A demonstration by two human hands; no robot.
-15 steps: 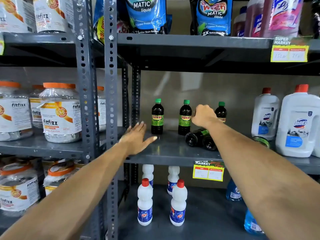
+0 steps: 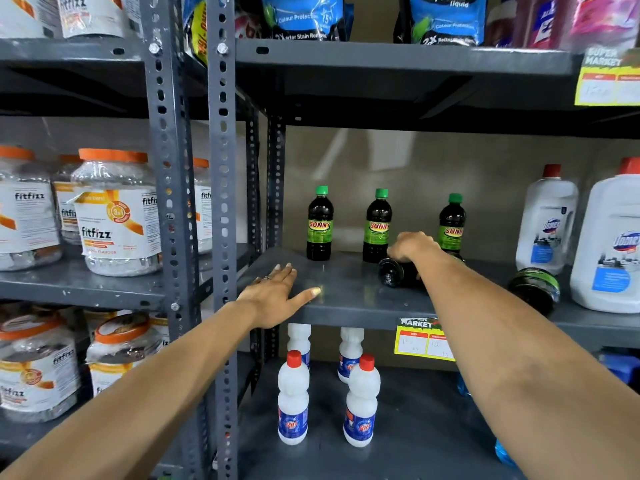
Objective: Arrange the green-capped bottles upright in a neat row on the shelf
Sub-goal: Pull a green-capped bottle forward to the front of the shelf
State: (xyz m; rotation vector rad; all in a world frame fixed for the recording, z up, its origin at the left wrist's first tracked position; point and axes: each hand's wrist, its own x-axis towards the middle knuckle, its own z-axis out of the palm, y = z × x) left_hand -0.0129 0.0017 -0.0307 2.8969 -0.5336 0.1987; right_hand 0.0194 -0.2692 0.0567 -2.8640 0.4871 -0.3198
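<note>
Three dark green-capped bottles stand upright at the back of the grey shelf (image 2: 346, 303): left bottle (image 2: 319, 225), middle bottle (image 2: 376, 226), right bottle (image 2: 451, 225). A lying bottle (image 2: 394, 271) points its base toward me, and my right hand (image 2: 412, 245) rests curled over its top. Another lying bottle (image 2: 533, 287) is further right, near the white jugs. My left hand (image 2: 277, 296) lies flat with fingers spread on the shelf's front left edge, holding nothing.
Large white red-capped jugs (image 2: 547, 220) stand at the shelf's right. Small white red-capped bottles (image 2: 292, 400) stand on the shelf below. Orange-lidded jars (image 2: 116, 213) fill the left rack behind grey uprights (image 2: 221, 202). A yellow price tag (image 2: 424, 339) hangs on the shelf edge.
My right hand has dropped from beside the upright right bottle down onto the lying bottle. My left hand stays flat on the shelf edge.
</note>
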